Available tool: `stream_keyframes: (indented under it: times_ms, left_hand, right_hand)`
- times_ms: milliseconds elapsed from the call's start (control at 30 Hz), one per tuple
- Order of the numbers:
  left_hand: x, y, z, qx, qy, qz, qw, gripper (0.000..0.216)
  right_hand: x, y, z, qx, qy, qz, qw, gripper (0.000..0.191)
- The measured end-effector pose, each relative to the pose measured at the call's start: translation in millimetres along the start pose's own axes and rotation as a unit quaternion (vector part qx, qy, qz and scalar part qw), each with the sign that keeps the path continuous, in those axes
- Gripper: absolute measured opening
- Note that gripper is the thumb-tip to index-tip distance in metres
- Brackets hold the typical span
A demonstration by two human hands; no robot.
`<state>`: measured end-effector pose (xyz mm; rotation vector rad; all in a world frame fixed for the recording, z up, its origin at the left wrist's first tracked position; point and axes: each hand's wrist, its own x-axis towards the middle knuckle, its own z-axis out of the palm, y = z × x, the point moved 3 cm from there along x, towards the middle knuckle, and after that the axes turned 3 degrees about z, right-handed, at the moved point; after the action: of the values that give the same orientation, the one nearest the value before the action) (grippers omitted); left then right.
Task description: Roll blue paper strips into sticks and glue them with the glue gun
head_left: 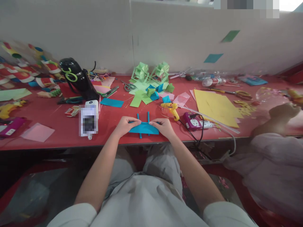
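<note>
Between my hands lies a sheet of blue paper (144, 128), its far edge curled into a narrow roll. My left hand (127, 125) pinches the left end of that edge, thumb and fingers together. At the other end my right hand (163, 126) pinches it the same way. Two thin blue paper sticks, a left one (140, 136) and a right one (148, 116), lie crosswise under the sheet and stick out beyond it. Just past my right hand rests a yellow glue gun (171, 109) on the red table.
Green folded-paper models (141, 72) stand against the wall among paper scraps. A black bottle (79, 80) and a phone (89, 121) are on the left. Right are a purple power socket (193, 121), cables and yellow paper (210, 107). A co-worker's arm (274, 118) rests at far right.
</note>
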<state>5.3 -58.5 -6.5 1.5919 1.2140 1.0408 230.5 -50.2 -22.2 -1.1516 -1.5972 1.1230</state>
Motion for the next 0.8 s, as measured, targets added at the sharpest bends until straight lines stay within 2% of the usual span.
stream_keyframes:
  times_ms: [133,333,800]
  left_hand:
    - [-0.1,-4.6,-2.0,-0.012,0.017,-0.004,1.000,0.030]
    - [-1.5,-5.5,-0.7,-0.002,0.016,0.008,1.000,0.030]
    - [-3.0,-2.2,0.0,0.009,0.003,-0.013,1.000,0.032]
  right_hand:
    - [1.1,-0.8,-1.8,0.016,0.016,0.001,1.000,0.033]
    - [2.1,-6.8,0.5,-0.007,-0.021,-0.013,1.000,0.035]
    - [2.0,1.0,-1.6,-0.008,-0.002,0.009,1.000,0.036]
